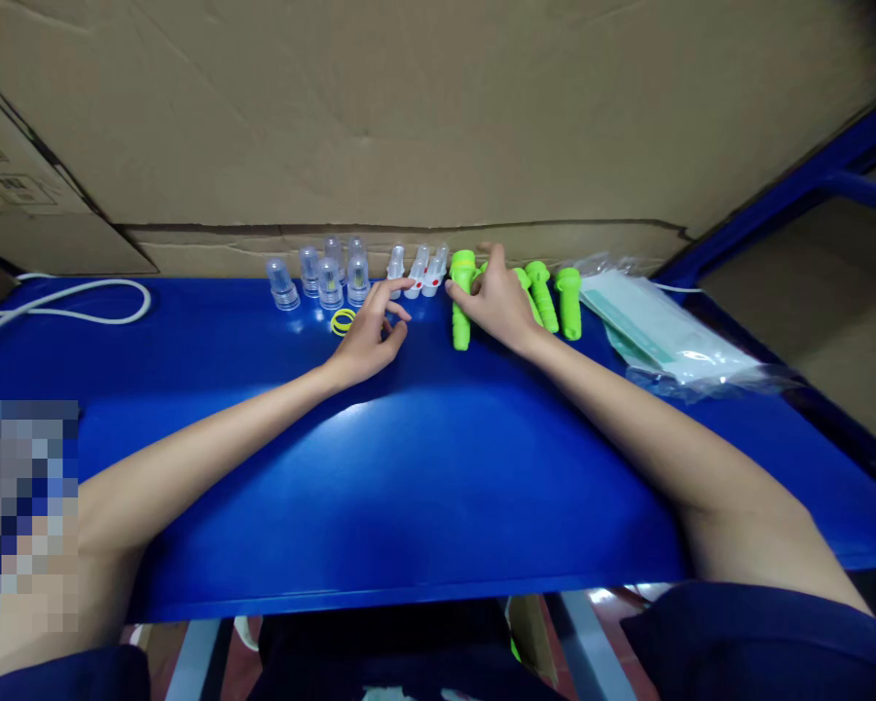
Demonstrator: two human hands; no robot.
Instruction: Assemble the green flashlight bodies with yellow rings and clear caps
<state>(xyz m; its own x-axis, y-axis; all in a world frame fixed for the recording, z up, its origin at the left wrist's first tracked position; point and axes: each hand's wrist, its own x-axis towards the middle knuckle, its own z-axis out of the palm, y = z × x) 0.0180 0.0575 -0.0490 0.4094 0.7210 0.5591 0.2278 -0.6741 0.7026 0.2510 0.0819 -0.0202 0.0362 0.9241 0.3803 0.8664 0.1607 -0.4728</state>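
Observation:
My right hand (502, 300) is among a row of bright green flashlight bodies at the back of the table. Its thumb crosses the front of the leftmost green flashlight body (461, 326), with the fingers on the other side. Parts of its neighbours are hidden behind this hand. My left hand (371, 339) hovers with fingers apart and nothing visible in them. Just left of it lie yellow rings (343, 322). Beyond its fingertips stand white reflector-like pieces with red dots (432, 273). Several clear plastic caps (283, 284) are grouped further left.
The blue table (380, 497) ends at a cardboard wall (365, 117) behind. A white cable (124, 284) loops at the left. On the right lies a clear plastic bag (678, 326) with pale contents, beside a blue metal frame (803, 200).

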